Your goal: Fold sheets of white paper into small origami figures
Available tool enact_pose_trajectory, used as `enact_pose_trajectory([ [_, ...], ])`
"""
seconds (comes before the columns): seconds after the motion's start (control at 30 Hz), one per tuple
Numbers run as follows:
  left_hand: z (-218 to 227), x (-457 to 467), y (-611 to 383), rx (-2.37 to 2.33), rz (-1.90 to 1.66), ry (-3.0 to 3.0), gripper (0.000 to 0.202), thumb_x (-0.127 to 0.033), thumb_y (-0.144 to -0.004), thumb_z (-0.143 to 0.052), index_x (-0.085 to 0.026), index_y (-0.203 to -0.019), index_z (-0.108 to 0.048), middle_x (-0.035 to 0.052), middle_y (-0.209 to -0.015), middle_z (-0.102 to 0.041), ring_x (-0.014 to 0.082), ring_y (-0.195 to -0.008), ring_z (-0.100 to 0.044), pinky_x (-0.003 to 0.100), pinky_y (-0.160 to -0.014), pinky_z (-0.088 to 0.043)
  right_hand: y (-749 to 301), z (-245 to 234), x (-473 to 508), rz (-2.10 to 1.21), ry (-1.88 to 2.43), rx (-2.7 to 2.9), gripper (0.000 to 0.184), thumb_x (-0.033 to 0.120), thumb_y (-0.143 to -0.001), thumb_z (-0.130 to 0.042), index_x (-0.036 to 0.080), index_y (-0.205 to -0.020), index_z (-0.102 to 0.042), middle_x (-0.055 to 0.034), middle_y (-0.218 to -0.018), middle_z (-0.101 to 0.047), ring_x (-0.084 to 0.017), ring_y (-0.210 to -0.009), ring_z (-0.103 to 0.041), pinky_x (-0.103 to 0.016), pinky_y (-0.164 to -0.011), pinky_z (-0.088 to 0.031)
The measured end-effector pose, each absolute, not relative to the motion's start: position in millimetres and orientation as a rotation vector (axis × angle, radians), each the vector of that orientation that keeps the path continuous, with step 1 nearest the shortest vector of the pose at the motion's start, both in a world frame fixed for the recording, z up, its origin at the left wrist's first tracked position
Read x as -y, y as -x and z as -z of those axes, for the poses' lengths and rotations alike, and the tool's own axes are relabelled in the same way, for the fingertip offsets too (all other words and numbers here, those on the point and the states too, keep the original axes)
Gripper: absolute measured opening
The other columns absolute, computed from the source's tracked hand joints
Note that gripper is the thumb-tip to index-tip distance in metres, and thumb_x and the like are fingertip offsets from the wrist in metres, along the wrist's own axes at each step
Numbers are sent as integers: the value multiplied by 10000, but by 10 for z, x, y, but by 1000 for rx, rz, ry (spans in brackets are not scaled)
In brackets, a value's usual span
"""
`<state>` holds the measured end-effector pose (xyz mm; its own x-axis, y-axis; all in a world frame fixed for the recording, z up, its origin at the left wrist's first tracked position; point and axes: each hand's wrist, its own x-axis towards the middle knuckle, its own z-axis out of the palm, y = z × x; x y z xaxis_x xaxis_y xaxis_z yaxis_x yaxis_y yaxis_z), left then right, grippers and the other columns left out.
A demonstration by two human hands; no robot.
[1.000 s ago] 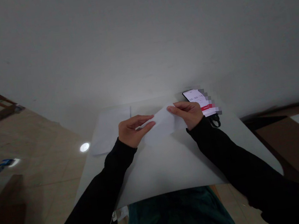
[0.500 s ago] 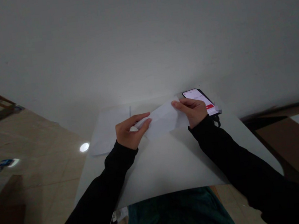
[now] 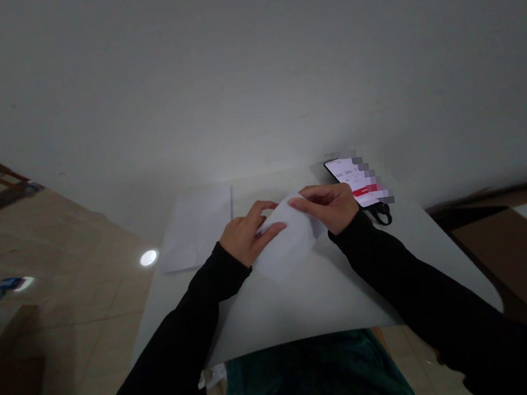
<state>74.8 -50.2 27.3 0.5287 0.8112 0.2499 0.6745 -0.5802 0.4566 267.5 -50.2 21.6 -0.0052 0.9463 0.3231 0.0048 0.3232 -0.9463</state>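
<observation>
Tiled floor (image 3: 74, 274) spreads to the left of a white table (image 3: 317, 310) set against a white wall (image 3: 246, 64). Both hands grasp a folded sheet of paper (image 3: 285, 246) over the middle of the table: the left hand (image 3: 244, 239) holds its left end with the fingers curled over it, and the right hand (image 3: 327, 207) pinches its upper end between thumb and fingers. Just beyond the right hand lies a phone (image 3: 348, 173), with a black cord (image 3: 382, 213) touching it. A flat paper sheet (image 3: 197, 229) lies farther left.

Dim light, pale glow on wall (image 3: 257, 146), warped edges, round glare on floor (image 3: 148, 258)
</observation>
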Motion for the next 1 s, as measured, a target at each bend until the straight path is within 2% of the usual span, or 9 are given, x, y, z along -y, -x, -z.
enact_pose_trajectory([
  [0.13,-253,497,-759,-1114,-683,-2618,321,-421,-929,-353,-168,-825,-521,24,-697,-588,147,-649,-589,243,-604,-424,-2680,-247,528,-944,928,1427,124,317,-681,-711,193,-679,-717,-3,-674,-693,-109,-581,-596,-247,-541,-466],
  [0.27,-203,511,-779,-1143,-669,-2604,286,-391,-941,-339,-179,-835,-500,-36,-537,-477,130,-487,-532,229,-497,-349,-2670,-246,504,-903,946,1325,145,318,-647,-739,200,-724,-708,-13,-702,-700,-122,-608,-617,-268,-580,-499],
  [0.4,-161,503,-782,-1388,-1049,-2447,250,-354,-931,-389,-189,-767,-480,-58,-496,-396,102,-418,-448,217,-454,-293,-2556,-97,461,-1057,948,978,452,321,-544,-805,214,-962,-667,-25,-809,-723,-149,-701,-661,-322,-700,-541],
  [0.5,-125,508,-797,-1533,-1304,-2321,234,-328,-920,-421,-187,-740,-472,-58,-501,-392,89,-405,-409,216,-446,-280,-2387,55,526,-1343,897,875,448,352,-527,-809,187,-923,-677,-53,-876,-732,-178,-749,-678,-367,-756,-548],
  [0.57,-102,520,-817,-1543,-1368,-2327,217,-315,-918,-429,-185,-752,-482,-56,-510,-409,86,-403,-406,216,-443,-274,-2288,119,600,-1376,961,924,419,350,-507,-820,156,-858,-698,-81,-900,-731,-198,-759,-679,-383,-773,-544],
  [0.73,-101,542,-856,-1561,-1406,-2395,212,-303,-921,-425,-173,-772,-502,-52,-520,-423,74,-398,-396,214,-440,-258,-2255,147,660,-1297,1025,928,355,433,-528,-794,160,-738,-711,-54,-783,-734,-184,-642,-651,-347,-652,-532],
  [0.83,-124,543,-870,-1601,-1425,-2378,228,-306,-925,-421,-170,-764,-507,-52,-518,-418,66,-396,-381,210,-440,-256,-2308,162,611,-1290,1029,930,357,500,-574,-750,160,-658,-684,-18,-628,-690,-143,-526,-585,-290,-527,-473],
  [1.0,-99,554,-901,-1648,-1467,-2371,234,-312,-928,-416,-169,-780,-527,-42,-529,-449,64,-399,-392,217,-439,-252,-2324,181,564,-1264,966,892,374,522,-639,-694,158,-709,-645,25,-556,-611,-95,-447,-488,-240,-451,-394],
])
